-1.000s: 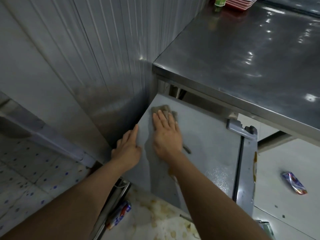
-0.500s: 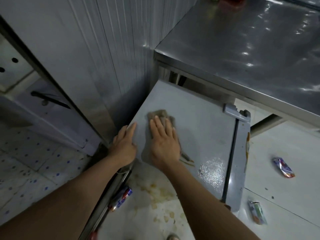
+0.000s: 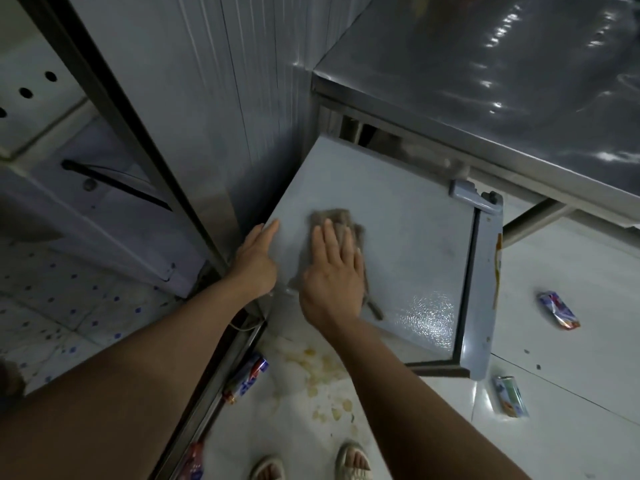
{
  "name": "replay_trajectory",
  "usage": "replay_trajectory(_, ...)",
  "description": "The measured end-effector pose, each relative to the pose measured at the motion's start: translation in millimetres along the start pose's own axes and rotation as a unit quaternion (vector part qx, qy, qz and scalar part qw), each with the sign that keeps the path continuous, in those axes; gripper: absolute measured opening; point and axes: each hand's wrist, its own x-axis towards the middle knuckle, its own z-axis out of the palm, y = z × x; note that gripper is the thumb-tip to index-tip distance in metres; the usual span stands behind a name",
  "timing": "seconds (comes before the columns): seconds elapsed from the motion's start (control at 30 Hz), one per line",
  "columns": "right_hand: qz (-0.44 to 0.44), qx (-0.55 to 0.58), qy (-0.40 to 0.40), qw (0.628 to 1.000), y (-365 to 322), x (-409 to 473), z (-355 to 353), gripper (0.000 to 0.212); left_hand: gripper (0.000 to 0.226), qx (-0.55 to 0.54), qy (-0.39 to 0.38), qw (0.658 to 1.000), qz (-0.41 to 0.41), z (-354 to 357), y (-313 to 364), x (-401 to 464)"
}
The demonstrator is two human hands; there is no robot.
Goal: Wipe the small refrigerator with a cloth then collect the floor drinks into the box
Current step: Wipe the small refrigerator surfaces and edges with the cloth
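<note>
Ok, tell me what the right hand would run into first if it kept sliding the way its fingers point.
The right hand, flat on the cloth, points up the refrigerator top. Nothing lies ahead until the back edge, probably then the steel counter's frame; depth is unclear.

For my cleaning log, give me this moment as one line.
step: wiping | right hand: flat on cloth on refrigerator top | left hand: on its left edge | floor drinks: uncollected

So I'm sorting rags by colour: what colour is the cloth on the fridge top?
The cloth looks grey-brown, seen in the head view, though motion-blurred.
</note>
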Motion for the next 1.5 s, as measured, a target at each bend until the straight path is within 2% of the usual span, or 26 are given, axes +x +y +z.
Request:
replay_trajectory(0.1, -0.086, -0.015, -0.023, 0.996, 27, -21, -8, 0.068, 0.072, 0.015, -0.023, 1.0, 0.013, -8, -1, -6)
replay_trajectory(0.13, -0.071, -0.02, -0.012, 0.997, 41, -31, -12, 0.068, 0.072, 0.023, -0.023, 0.999, 0.015, -9, 0, -9)
replay_trajectory(0.2, 0.023, -0.022, 0.007, 0.999, 64, -49, -19, 0.066, 0.072, 0.02, -0.017, 1.0, 0.013, -8, 2, -15)
replay_trajectory(0.27, 0.11, -0.02, 0.015, 0.994, 63, -54, -19, 0.065, 0.071, 0.005, -0.008, 1.0, 0.006, -8, 5, -21)
replay_trajectory(0.3, 0.127, -0.016, 0.017, 0.992, 52, -50, -17, 0.067, 0.07, -0.008, -0.005, 1.0, -0.002, -9, 6, -23)
replay_trajectory(0.4, 0.093, 0.006, 0.014, 0.996, 5, -33, -5, 0.073, 0.066, -0.066, 0.009, 0.997, -0.032, -16, 10, -28)
replay_trajectory(0.53, 0.069, 0.007, -0.019, 0.997, -31, -23, 7, 0.081, 0.056, -0.099, 0.017, 0.995, -0.017, -21, 10, -39)
replay_trajectory(0.67, -0.042, -0.012, -0.054, 0.998, -43, -9, 9, 0.085, 0.065, -0.103, 0.044, 0.993, -0.045, -25, 8, -43)
replay_trajectory(0.87, -0.139, -0.053, -0.044, 0.988, -20, -6, 8, 0.068, 0.061, -0.046, 0.072, 0.995, -0.046, -19, 8, -55)
replay_trajectory(1.03, -0.13, -0.078, -0.008, 0.988, 34, -49, 0, 0.066, 0.062, 0.067, 0.069, 0.995, -0.017, 2, 20, -69)
replay_trajectory(1.1, -0.096, -0.091, 0.001, 0.991, 69, -70, -8, 0.068, 0.058, 0.099, 0.069, 0.993, 0.007, 10, 26, -71)
replay_trajectory(1.2, -0.033, -0.1, 0.026, 0.994, 99, -96, -19, 0.076, 0.059, 0.105, 0.071, 0.992, -0.002, 20, 34, -76)
replay_trajectory(1.3, -0.014, -0.101, 0.017, 0.995, 82, -91, -12, 0.07, 0.064, 0.085, 0.053, 0.995, -0.001, 28, 42, -80)
replay_trajectory(1.43, -0.059, -0.082, -0.004, 0.995, 44, -54, -4, 0.062, 0.063, 0.082, 0.054, 0.995, 0.018, 33, 53, -76)
replay_trajectory(1.5, -0.085, -0.095, -0.019, 0.992, 55, -55, -9, 0.061, 0.062, 0.094, 0.052, 0.994, 0.022, 38, 59, -74)
